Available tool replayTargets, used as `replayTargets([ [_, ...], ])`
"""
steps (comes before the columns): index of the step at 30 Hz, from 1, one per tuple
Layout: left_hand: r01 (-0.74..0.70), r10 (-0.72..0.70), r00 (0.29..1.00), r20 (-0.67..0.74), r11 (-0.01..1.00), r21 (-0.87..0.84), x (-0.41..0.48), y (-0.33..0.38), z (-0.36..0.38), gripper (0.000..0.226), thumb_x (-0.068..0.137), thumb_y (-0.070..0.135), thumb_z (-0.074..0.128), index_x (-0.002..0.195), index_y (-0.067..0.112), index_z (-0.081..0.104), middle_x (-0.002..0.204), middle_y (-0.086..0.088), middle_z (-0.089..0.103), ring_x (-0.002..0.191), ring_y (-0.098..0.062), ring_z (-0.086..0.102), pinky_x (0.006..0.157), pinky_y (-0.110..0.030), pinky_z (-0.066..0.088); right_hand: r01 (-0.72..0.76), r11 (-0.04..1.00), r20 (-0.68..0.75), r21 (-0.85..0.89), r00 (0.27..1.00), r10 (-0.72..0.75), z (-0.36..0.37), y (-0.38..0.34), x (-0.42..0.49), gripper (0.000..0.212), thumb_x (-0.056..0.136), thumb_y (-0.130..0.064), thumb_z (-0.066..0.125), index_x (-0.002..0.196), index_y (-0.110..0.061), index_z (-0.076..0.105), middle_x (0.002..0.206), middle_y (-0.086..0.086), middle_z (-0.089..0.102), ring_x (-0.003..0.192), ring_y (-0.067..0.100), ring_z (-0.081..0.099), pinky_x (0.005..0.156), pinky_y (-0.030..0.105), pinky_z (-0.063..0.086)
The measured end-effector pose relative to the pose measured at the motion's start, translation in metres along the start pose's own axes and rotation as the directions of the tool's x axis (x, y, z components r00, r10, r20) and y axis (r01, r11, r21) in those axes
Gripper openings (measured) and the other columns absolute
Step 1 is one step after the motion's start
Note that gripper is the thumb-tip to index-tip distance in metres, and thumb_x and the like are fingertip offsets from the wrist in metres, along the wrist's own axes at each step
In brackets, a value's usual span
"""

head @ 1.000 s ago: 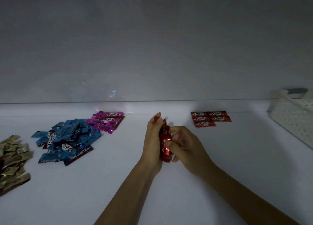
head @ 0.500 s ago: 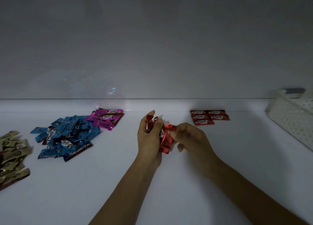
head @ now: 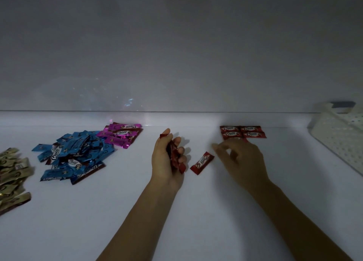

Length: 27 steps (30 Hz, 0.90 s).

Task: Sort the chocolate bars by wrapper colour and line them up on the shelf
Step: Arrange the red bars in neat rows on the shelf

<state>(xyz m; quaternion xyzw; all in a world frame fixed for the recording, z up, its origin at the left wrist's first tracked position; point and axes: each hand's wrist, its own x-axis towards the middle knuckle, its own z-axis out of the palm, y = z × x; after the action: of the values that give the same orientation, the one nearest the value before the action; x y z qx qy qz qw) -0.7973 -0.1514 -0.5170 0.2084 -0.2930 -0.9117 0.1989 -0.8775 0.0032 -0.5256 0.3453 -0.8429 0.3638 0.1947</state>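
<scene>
Here, in the dim head view, a white shelf (head: pixel 196 211) runs across in front of a plain pale back wall (head: pixel 176 54). Near the middle, the left hand (head: pixel 167 162) stands on its edge, its fingers curled around a small bundle of red bars (head: pixel 175 159), gripping them against the palm. Just to its right, a single red bar (head: pixel 202 163) lies on the shelf at a slant, label up, touching neither hand. The right hand (head: pixel 243 160) hovers just beside that bar, fingers loosely bent and holding nothing, the fingertips pointing left towards it. Behind the right hand, near the back edge of the shelf, a tidy block of red bars (head: pixel 243 132) lies flat in neat rows; the hand hides its front part. Further left sit a small pile of pink bars (head: pixel 121 135), a loose heap of blue bars (head: pixel 72 156) touching it, and, at the left edge, a heap of gold bars (head: pixel 11 174). A white perforated basket (head: pixel 341 135) stands at the far right.
</scene>
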Motion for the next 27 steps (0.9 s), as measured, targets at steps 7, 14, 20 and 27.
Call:
replayTargets([
  [7, -0.008, 0.007, 0.999, 0.034, 0.999, 0.045, 0.002, -0.002, -0.002, 0.018, 0.092, 0.026, 0.057, 0.107, 0.021, 0.048, 0.073, 0.002, 0.054, 0.047, -0.007, 0.042, 0.035, -0.017, 0.031, -0.013, 0.998, 0.285, 0.069, 0.958, -0.007, 0.007, 0.014, -0.004, 0.034, 0.084, -0.039, 0.062, 0.117, -0.031, 0.062, 0.112, -0.013, 0.058, 0.101, 0.009, 0.055, 0.088, 0.029, 0.042],
  [14, -0.017, 0.013, 0.998, 0.063, 0.997, 0.07, 0.002, -0.003, -0.003, 0.009, 0.093, 0.029, 0.057, 0.098, 0.024, 0.051, 0.073, 0.004, 0.053, 0.046, -0.006, 0.04, 0.036, -0.018, 0.03, 0.137, 0.991, 0.358, -0.01, 0.925, -0.124, 0.018, 0.002, -0.004, 0.022, 0.084, -0.039, 0.048, 0.091, -0.022, 0.06, 0.09, -0.01, 0.056, 0.086, 0.01, 0.049, 0.077, 0.027, 0.032],
  [20, -0.228, 0.211, 0.974, 0.087, 0.899, 0.373, -0.013, -0.013, 0.01, 0.02, 0.095, 0.011, 0.054, 0.106, 0.027, 0.059, 0.062, 0.001, 0.053, 0.042, -0.009, 0.036, 0.035, -0.017, 0.026, -0.29, 0.882, 0.236, 0.371, 0.948, 0.213, 0.002, 0.0, 0.001, 0.02, 0.079, -0.006, 0.07, 0.082, -0.022, 0.059, 0.071, -0.012, 0.063, 0.06, -0.002, 0.055, 0.054, 0.011, 0.042],
  [27, -0.354, 0.31, 0.934, 0.177, 0.738, 0.575, -0.013, -0.02, 0.008, 0.027, 0.095, 0.012, 0.056, 0.104, 0.037, 0.057, 0.079, -0.011, 0.054, 0.051, -0.013, 0.036, 0.042, -0.018, 0.034, -0.538, 0.35, 0.343, 0.767, 0.804, 0.485, -0.006, 0.007, 0.011, 0.01, 0.089, -0.01, 0.061, 0.095, -0.008, 0.068, 0.085, 0.004, 0.069, 0.077, 0.014, 0.065, 0.062, 0.023, 0.05],
])
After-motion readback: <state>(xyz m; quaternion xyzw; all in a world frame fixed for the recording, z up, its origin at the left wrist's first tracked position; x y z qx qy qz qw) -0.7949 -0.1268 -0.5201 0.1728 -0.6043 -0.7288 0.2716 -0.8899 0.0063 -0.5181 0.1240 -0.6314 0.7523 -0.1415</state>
